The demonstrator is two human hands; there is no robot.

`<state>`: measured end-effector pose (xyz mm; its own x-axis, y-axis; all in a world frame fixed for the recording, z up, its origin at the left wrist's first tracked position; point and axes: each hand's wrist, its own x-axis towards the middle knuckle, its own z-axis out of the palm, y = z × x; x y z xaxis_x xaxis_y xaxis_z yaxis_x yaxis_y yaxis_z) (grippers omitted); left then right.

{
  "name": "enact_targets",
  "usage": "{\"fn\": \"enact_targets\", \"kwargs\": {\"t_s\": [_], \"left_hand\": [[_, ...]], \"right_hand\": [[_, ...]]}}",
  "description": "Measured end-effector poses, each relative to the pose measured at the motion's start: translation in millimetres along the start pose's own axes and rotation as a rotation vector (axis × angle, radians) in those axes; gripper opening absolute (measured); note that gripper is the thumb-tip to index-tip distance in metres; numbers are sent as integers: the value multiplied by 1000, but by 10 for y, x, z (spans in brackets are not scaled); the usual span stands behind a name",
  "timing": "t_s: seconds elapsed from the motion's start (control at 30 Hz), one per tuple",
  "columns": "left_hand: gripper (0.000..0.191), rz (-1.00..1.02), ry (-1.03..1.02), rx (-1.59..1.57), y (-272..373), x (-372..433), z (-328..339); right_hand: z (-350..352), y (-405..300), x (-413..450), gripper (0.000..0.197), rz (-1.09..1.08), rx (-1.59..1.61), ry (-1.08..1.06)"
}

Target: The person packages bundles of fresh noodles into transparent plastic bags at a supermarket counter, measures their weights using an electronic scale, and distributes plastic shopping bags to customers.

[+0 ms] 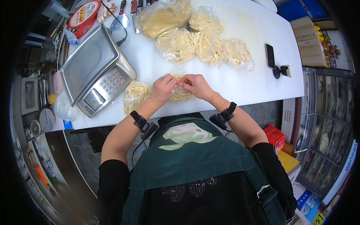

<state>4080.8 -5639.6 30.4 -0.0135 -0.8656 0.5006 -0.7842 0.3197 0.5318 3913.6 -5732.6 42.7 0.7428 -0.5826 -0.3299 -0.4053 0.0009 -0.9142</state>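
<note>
Both hands pinch the gathered neck of a clear plastic bag of pale cut strips (pixel 181 97), which rests near the table's front edge. My left hand (pixel 164 88), with a ring on one finger, grips the plastic from the left. From the right, the fingertips of my right hand (pixel 197 86) hold the same twisted plastic. The hands hide much of this bag. Just left of it lies a tied bag of similar strips (pixel 136 94), beside the digital scale (pixel 97 73).
Several more filled bags (pixel 177 46) and a large yellowish bag (pixel 163 19) lie farther back on the white table (pixel 281 87). Knives (pixel 133 11) and a round red tin (pixel 84 14) sit at the far left. A phone (pixel 270 55) stands at right, near a small stand (pixel 277 72).
</note>
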Motion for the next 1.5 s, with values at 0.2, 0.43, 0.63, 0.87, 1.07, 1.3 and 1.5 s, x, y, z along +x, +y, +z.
{"fn": "enact_targets", "kwargs": {"t_s": [0.2, 0.43, 0.63, 0.87, 1.07, 1.3, 1.5], "left_hand": [[15, -21, -220, -77, 16, -146, -66], [11, -808, -305, -691, -46, -190, -239], [13, -986, -72, -984, -65, 166, -580], [10, -849, 178, -629, -404, 334, -845], [42, -514, 100, 71, -106, 486, -556], [57, -746, 58, -62, -364, 749, 162], [56, -879, 33, -99, -385, 899, 89]], "right_hand": [[-2, 76, 35, 10, -443, -550, 236], [-160, -6, 126, 10, -301, -385, 157], [-282, -478, 501, 27, -400, -371, 511], [-259, -252, 1001, 25, -541, -817, 626], [-370, -217, 907, 14, -311, -197, 691], [-393, -430, 783, 18, -262, -87, 594], [-481, -488, 618, 14, -380, 21, 557]]}}
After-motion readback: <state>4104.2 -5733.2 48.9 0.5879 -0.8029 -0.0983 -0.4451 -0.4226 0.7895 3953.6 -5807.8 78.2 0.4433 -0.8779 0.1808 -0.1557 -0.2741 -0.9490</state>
